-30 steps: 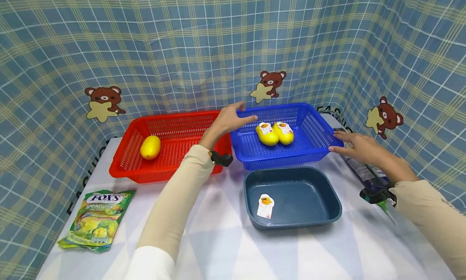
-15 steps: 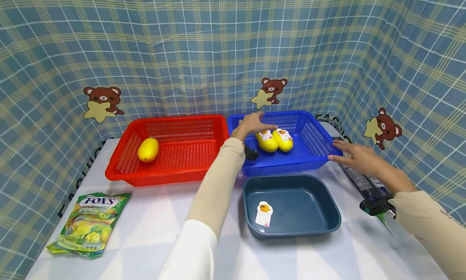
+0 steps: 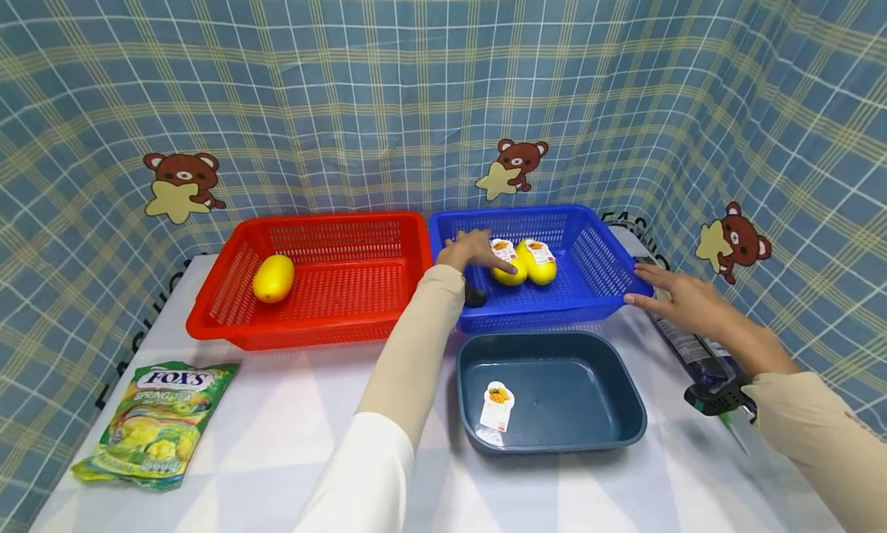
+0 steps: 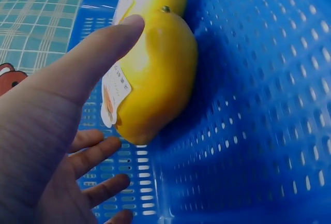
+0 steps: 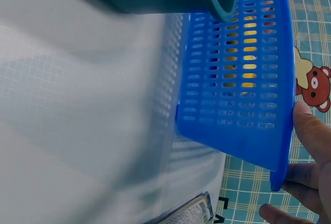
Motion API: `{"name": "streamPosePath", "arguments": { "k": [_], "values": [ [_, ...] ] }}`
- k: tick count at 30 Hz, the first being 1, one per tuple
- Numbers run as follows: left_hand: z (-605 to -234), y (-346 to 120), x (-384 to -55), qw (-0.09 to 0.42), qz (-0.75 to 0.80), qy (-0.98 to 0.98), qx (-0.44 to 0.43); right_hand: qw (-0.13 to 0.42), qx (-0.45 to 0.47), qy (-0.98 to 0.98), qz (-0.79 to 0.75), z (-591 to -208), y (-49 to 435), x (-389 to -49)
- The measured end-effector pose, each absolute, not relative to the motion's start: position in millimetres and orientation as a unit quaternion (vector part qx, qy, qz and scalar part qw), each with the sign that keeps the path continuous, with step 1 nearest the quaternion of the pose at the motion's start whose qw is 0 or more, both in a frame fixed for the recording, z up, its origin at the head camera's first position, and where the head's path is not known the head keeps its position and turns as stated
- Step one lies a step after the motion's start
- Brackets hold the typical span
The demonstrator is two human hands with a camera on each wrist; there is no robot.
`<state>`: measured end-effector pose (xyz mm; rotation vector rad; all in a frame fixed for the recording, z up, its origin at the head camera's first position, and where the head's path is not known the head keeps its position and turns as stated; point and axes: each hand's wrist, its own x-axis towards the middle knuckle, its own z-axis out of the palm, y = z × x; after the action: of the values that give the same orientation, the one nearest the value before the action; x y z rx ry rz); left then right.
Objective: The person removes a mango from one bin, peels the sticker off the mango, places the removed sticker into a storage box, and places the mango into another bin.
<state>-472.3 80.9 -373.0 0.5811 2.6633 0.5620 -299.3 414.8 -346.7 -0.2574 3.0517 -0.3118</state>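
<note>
Blue plaid cloth [image 3: 312, 94] printed with three bears [image 3: 523, 157] stands behind and beside your white worktop [image 3: 312, 440]. Two labelled yellow mangoes [image 3: 539, 269] lie together in the blue basket [image 3: 578, 263]. Your left hand [image 3: 471, 250] is inside that basket at the left mango, its grip spread apart, thumb over the fruit; whether the thumb touches, you cannot tell. Your right hand [image 3: 682, 298] is at the blue basket's right end, fingertips by the rim, its grip apart too. Right of the pair, basket floor shows as far as that end wall. Just left of the blue basket you have one red basket [image 3: 346, 290] holding one yellow fruit [image 3: 273, 278], its remaining floor showing. Directly in front of the blue basket sits one dark tub [image 3: 561, 394] with one label [image 3: 497, 407] inside. Farther left and forward of it lies one sweets bag [image 3: 158, 425]; a broad stretch of worktop shows between bag and tub. Right of the blue basket, partly behind your right hand, is one dark pack [image 3: 682, 340].
</note>
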Motion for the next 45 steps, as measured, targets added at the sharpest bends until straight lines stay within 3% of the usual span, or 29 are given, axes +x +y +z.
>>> {"name": "streamPosePath", "arguments": {
  "k": [8, 18, 26, 34, 45],
  "values": [
    [-372.5, 89.7, -470.8, 0.208, 0.150, 0.948, 0.188, 0.035, -0.077, 0.991, -0.103, -344.5, 413.2, -298.8],
    [-370.4, 99.7, -468.8, 0.191, 0.147, 0.949, 0.202, 0.016, -0.079, 0.990, -0.118, -345.3, 416.7, -295.9],
    [-369.0, 103.3, -475.0, 0.226, 0.172, 0.931, 0.230, 0.017, -0.079, 0.990, -0.116, -338.4, 420.4, -299.1],
    [-375.4, 97.9, -478.3, 0.150, 0.183, 0.936, 0.261, 0.030, -0.074, 0.989, -0.128, -344.3, 416.2, -303.3],
    [-356.8, 74.7, -475.4, 0.091, 0.251, 0.928, 0.259, 0.049, -0.074, 0.985, -0.148, -348.3, 416.9, -305.3]
  ]
}}
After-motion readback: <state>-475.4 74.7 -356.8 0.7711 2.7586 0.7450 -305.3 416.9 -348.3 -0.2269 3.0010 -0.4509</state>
